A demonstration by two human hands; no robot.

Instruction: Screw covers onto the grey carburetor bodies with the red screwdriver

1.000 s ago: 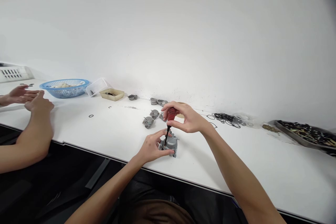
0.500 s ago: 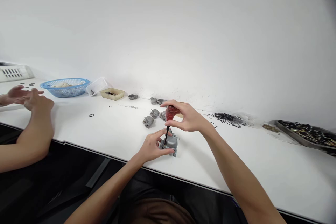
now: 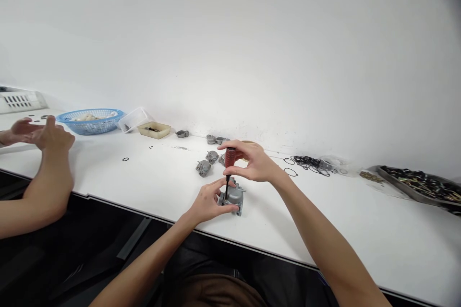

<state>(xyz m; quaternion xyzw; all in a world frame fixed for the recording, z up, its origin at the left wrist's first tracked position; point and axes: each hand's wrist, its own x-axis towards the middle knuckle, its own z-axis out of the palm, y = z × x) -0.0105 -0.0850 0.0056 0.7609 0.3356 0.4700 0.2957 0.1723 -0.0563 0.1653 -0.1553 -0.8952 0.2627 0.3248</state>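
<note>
Near the front edge of the white table, a grey metal part (image 3: 236,195) rests between the thumb and fingers of my left hand (image 3: 208,202). My right hand (image 3: 252,162) is closed round the red handle of a screwdriver (image 3: 230,157), which stands nearly upright. Its dark shaft runs down to the left side of the metal part; the tip is partly hidden by my fingers. Just behind my hands lie similar grey parts (image 3: 203,168), one partly covered by the screwdriver and my right hand.
A blue basket (image 3: 91,127), a tilted clear box (image 3: 133,119) and a yellowish tray (image 3: 154,129) stand at the back left. Another person's hands (image 3: 54,136) are at far left. Black rings (image 3: 309,162) and a dark tray of parts (image 3: 414,189) lie right.
My right hand and the screwdriver handle have shifted slightly left, and the screwdriver is more upright. My left hand keeps its hold on the metal part. The other person's fingers have moved a little.
</note>
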